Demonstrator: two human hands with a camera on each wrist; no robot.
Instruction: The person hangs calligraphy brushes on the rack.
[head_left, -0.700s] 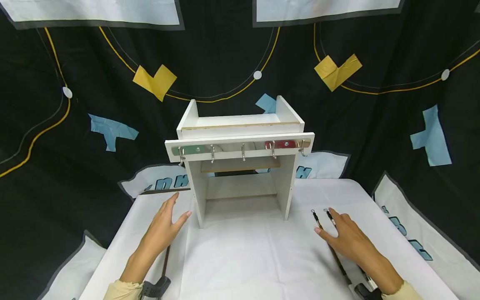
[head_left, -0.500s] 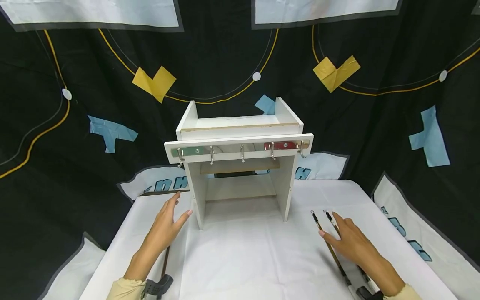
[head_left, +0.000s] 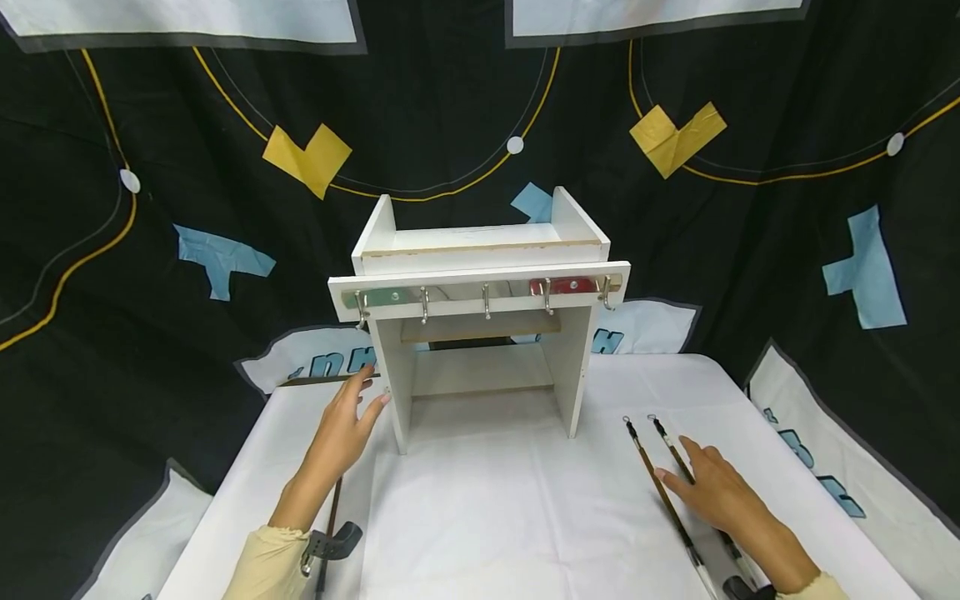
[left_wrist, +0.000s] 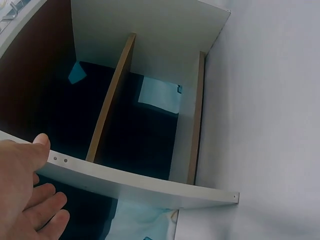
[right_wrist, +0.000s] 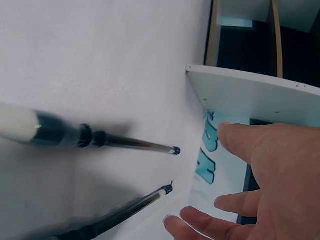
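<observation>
A white shelf unit (head_left: 480, 367) stands upright at the table's far middle. Across its front runs a rail (head_left: 457, 297) with several metal hooks. My left hand (head_left: 337, 437) hovers at its left side panel, thumb and fingers apart, the thumb tip overlapping the panel's front edge in the left wrist view. My right hand (head_left: 716, 492), fingers loosely spread and holding nothing, is over two long, slim brushes with looped tips and white lower ends. The left brush (head_left: 663, 496) is mostly visible; the hand and wrist partly cover the right brush (head_left: 670, 446).
A thin brown stick (head_left: 332, 512) lies under my left wrist, partly hidden. White cloth covers the table (head_left: 480, 517). Black fabric (head_left: 450, 83) with yellow and blue tape hangs behind, and white lettered sheets (head_left: 810, 450) lie at the sides.
My left hand has moved forward and slightly right, closer to the shelf's side panel. My right hand has drawn back and to the right, uncovering more of the brushes.
</observation>
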